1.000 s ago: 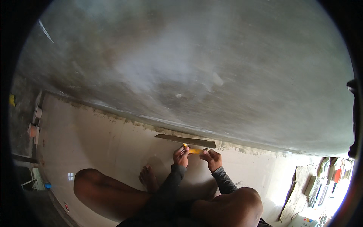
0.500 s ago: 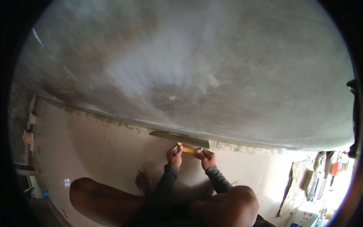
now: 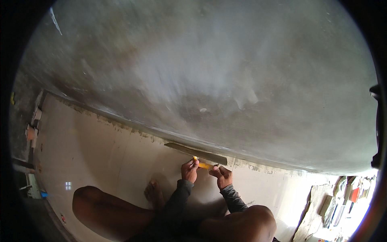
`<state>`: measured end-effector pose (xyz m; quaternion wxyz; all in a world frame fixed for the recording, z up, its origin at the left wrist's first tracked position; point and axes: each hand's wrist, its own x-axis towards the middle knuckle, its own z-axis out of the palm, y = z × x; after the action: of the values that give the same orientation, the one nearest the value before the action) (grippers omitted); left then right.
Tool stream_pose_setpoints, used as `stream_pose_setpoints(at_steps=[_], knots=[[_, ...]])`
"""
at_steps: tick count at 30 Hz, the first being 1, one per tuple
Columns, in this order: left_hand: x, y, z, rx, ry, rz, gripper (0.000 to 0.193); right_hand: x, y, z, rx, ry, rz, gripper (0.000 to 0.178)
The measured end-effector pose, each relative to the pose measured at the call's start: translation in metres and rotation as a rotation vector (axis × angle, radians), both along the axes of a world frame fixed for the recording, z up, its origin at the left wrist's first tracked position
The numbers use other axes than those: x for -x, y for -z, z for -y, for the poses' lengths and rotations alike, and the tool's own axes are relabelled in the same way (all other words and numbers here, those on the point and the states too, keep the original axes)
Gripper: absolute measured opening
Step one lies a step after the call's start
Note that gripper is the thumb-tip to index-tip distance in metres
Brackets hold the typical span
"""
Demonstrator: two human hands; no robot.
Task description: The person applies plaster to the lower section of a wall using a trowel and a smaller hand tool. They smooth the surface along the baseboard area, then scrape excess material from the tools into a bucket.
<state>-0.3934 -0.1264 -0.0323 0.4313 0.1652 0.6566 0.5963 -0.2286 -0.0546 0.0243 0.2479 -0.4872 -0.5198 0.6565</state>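
Note:
Between my two hands stretches a short yellow strip point(image 3: 205, 165) that looks like the blade of a measuring tape. My left hand point(image 3: 189, 170) pinches it at the left, where a yellow end sticks up toward the wall. Its right part is gripped by the closed fingers of my right hand point(image 3: 222, 176). Just beyond my fingers lies a long, narrow grey-brown piece point(image 3: 197, 153), along the foot of the grey wall point(image 3: 209, 60). Markings on the yellow strip are too small to make out.
The smooth, light floor point(image 3: 117, 157) has a ragged, stained edge by the wall. My bare foot point(image 3: 154, 192) and bent knees frame my forearms. Tools and other items point(image 3: 342, 199) lie at the far right beside a rough board point(image 3: 312, 211). Small blocks point(image 3: 31, 132) sit at far left.
The view has tilted slightly, so the wall's foot slopes more steeply down to the right. Both hands keep their grip on the yellow strip and appear a little lower and further right.

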Motion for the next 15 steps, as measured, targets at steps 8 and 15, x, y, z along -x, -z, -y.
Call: stream_pose_setpoints(at_steps=[8,15], knots=[[-0.003,-0.002,0.005,-0.013,-0.025,0.015,0.037,-0.005,0.020,0.006,-0.075,-0.009,0.023,0.049],[-0.006,-0.012,0.008,-0.076,-0.017,0.035,0.036,-0.010,0.009,0.004,-0.024,-0.079,0.064,0.041]])
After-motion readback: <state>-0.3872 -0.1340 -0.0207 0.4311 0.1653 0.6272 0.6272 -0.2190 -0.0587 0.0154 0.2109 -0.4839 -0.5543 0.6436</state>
